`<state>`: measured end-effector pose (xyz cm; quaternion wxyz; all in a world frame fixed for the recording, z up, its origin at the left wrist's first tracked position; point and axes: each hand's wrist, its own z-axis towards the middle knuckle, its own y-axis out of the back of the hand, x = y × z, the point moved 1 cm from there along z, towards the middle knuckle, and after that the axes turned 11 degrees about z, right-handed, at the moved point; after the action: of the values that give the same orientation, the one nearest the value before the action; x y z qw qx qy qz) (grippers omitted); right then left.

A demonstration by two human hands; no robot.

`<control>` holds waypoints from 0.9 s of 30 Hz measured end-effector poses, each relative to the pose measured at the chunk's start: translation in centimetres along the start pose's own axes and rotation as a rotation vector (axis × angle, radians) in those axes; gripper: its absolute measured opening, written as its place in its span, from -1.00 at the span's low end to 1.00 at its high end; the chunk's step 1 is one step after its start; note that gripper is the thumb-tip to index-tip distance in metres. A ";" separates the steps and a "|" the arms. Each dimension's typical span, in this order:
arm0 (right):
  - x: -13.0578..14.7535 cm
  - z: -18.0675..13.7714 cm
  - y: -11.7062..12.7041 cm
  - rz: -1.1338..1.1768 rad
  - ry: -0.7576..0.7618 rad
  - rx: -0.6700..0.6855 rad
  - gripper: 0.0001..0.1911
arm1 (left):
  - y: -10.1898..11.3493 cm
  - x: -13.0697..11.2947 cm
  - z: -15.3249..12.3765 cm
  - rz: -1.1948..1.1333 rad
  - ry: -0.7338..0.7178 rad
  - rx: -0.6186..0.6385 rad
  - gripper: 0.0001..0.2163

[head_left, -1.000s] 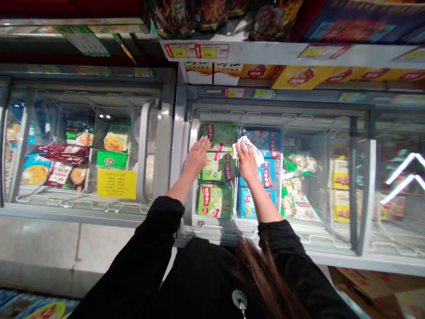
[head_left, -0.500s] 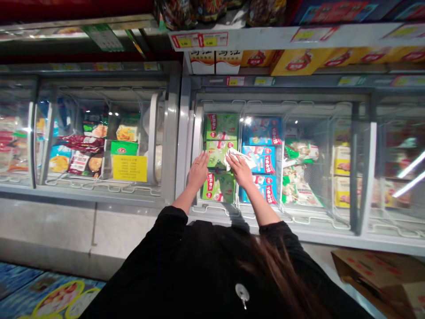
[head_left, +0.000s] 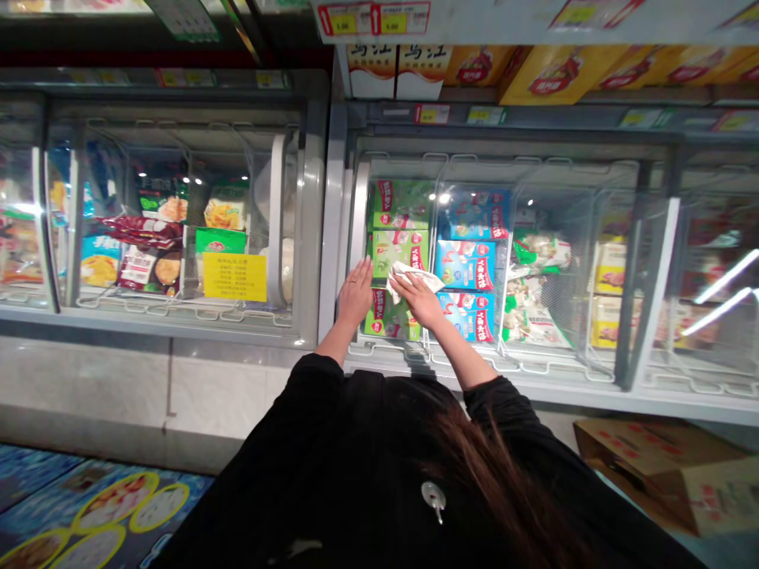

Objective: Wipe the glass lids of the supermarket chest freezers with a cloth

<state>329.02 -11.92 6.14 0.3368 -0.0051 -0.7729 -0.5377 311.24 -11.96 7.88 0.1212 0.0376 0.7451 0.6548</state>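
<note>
Left grip: we see the left hand [head_left: 356, 292] palm down and flat, its fingers straight and pressed together, with a ring [head_left: 354, 280] on one of them; it holds nothing and lies at the left edge of the glass lid [head_left: 563, 209].
Right grip: we see the right hand [head_left: 418, 297] palm down, its fingers stretched over the cloth; the thumb is hidden, so we cannot tell whether it pinches the fabric.
Cloth: we find the white cloth [head_left: 428, 278] crumpled under the right hand, on the glass, at three o'clock from the left hand and just beside it.
Green boxes: beneath the glass we see green boxes [head_left: 401, 204] stacked in a column, at twelve and seven o'clock from the cloth, partly covered by both hands.
Blue boxes: we have blue boxes [head_left: 464, 267] in the next column, at three o'clock, near the right hand.
White bags: farther along three o'clock we see white and green bags [head_left: 541, 324] in the same freezer.
Yellow notice: at nine o'clock, well apart, we read no words on the yellow notice [head_left: 235, 276] on the neighbouring freezer.
Shelf: between one and two o'clock we see yellow boxes [head_left: 551, 73].
Floor side: at four o'clock we see a cardboard box [head_left: 658, 442].
Sleeves: we see dark sleeves [head_left: 510, 403] pushed up both forearms.
</note>
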 end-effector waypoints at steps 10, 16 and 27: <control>0.6 1.8 -0.6 0.018 -0.169 -0.123 -0.35 | -0.2 -0.1 -0.4 -0.020 -0.049 -0.003 -0.51; 3.5 -0.5 -2.8 0.031 0.018 0.033 -0.39 | -0.3 -0.1 -1.9 -0.016 -0.077 0.025 -0.49; 2.5 -2.4 -3.2 -0.004 -0.039 -0.015 -0.39 | -2.0 -1.9 -5.6 -0.038 0.061 -0.024 -0.52</control>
<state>327.14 -16.19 5.24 0.3208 -0.0165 -0.7751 -0.5441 311.98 -18.05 6.83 0.1110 0.0021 0.7411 0.6622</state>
